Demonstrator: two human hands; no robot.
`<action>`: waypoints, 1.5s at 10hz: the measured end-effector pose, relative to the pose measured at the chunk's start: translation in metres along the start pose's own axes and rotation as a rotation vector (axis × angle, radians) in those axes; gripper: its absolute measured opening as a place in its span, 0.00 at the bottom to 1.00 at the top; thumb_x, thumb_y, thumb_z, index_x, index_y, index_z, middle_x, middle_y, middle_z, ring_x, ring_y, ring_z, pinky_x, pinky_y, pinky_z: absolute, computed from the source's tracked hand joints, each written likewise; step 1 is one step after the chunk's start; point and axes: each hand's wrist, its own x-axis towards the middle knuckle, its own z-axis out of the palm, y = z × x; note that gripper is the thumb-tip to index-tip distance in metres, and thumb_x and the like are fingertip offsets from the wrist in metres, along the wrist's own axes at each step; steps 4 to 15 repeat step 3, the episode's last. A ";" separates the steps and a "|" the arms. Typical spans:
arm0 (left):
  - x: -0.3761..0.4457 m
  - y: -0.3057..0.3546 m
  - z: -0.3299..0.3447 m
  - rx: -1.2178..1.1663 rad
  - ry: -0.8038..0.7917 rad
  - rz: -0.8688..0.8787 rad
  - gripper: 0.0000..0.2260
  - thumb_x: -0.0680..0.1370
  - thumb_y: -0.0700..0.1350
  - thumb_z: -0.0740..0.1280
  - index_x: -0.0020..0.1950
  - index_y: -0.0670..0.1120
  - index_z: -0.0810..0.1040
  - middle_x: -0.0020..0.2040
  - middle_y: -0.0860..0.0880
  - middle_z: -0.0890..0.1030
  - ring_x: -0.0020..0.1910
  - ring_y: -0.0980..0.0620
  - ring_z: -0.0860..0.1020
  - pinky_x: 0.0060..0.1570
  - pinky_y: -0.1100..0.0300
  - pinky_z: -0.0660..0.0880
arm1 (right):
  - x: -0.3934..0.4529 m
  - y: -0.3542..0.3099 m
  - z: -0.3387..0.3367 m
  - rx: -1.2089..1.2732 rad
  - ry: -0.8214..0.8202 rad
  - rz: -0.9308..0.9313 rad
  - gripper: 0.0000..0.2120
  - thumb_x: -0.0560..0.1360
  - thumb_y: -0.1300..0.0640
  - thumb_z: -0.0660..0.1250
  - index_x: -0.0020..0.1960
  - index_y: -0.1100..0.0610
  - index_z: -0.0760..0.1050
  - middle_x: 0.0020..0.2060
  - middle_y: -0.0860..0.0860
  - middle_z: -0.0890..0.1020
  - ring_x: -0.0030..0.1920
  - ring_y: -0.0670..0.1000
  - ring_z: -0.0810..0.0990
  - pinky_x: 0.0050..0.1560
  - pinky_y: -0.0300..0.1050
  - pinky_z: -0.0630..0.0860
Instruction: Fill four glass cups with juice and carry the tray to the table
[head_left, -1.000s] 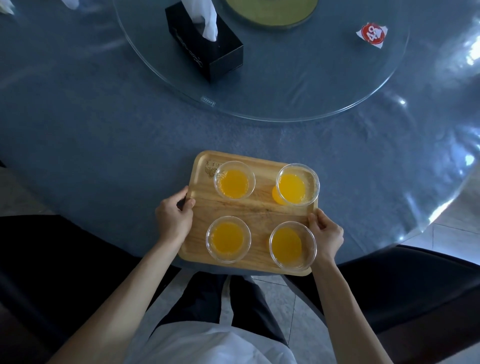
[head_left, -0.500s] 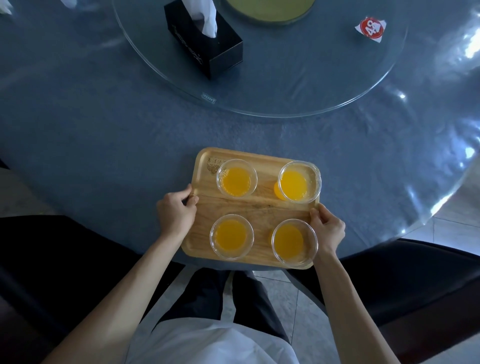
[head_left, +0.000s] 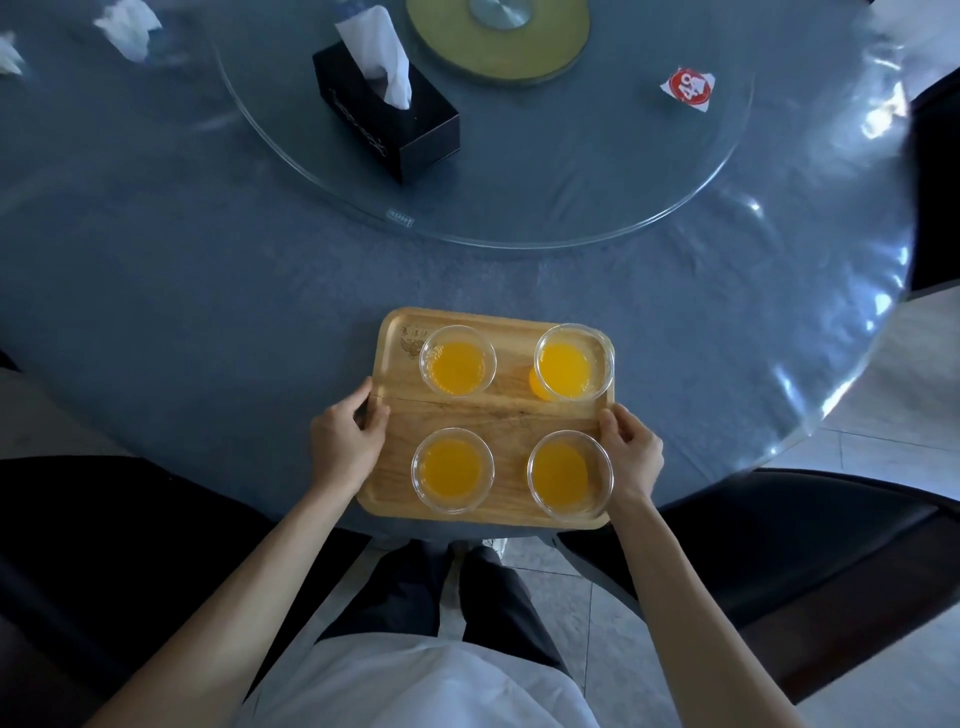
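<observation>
Wooden tray (head_left: 498, 413) at the near edge of the round table (head_left: 208, 291), open cloth beyond up to the glass turntable (head_left: 571, 208). Four glass cups (head_left: 457, 360) of juice on it (two rows). Left hand (head_left: 345, 447) and right hand (head_left: 631, 454), each grip closed on a side rim.

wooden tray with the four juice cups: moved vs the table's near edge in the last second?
Yes. The wooden tray slid farther onto the blue round table, away from its near edge, with less overhang.
</observation>
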 end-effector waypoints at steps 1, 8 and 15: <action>-0.003 0.001 -0.006 0.014 -0.056 0.045 0.23 0.83 0.45 0.69 0.78 0.44 0.74 0.51 0.44 0.87 0.46 0.48 0.83 0.46 0.65 0.78 | -0.004 -0.001 -0.008 0.000 -0.048 0.015 0.11 0.81 0.49 0.66 0.57 0.50 0.85 0.46 0.42 0.86 0.47 0.47 0.85 0.56 0.55 0.84; 0.011 0.001 -0.020 0.047 -0.080 0.150 0.26 0.83 0.51 0.69 0.80 0.45 0.71 0.81 0.43 0.70 0.81 0.45 0.68 0.80 0.49 0.64 | -0.008 -0.010 -0.033 0.004 -0.028 0.012 0.19 0.80 0.50 0.67 0.68 0.56 0.78 0.58 0.50 0.84 0.52 0.46 0.80 0.61 0.42 0.74; 0.011 0.001 -0.020 0.047 -0.080 0.150 0.26 0.83 0.51 0.69 0.80 0.45 0.71 0.81 0.43 0.70 0.81 0.45 0.68 0.80 0.49 0.64 | -0.008 -0.010 -0.033 0.004 -0.028 0.012 0.19 0.80 0.50 0.67 0.68 0.56 0.78 0.58 0.50 0.84 0.52 0.46 0.80 0.61 0.42 0.74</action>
